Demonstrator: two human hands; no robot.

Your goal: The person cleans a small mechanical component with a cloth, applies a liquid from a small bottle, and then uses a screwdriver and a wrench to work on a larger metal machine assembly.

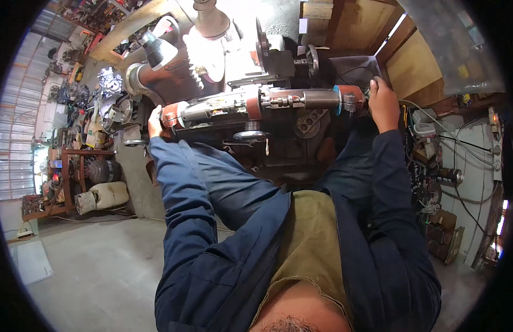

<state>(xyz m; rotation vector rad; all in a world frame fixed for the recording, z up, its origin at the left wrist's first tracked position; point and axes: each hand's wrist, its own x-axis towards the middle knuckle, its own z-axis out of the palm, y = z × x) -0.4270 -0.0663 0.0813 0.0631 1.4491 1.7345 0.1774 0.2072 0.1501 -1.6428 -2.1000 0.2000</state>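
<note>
A long horizontal shaft assembly (322,99) with polished metal sections lies across the machine in front of me. Red end blocks sit at its left end (171,114) and right end (350,98), and a red collar (253,105) rings its middle. My left hand (156,123) is closed about the outer side of the left red block, its fingers partly hidden. At the other end, my right hand (383,105) curls its fingers at the outer side of the right red block; what lies inside that grip is hidden. Below the shaft is a metal handwheel (251,135) with a small upright handle.
Behind the shaft stands a large grinding-type machine with a brightly lit round wheel (209,61) and another handwheel (312,61). A work lamp (157,50) hangs at upper left. A gas cylinder (104,197) lies on the left; cables (461,144) run along the right wall.
</note>
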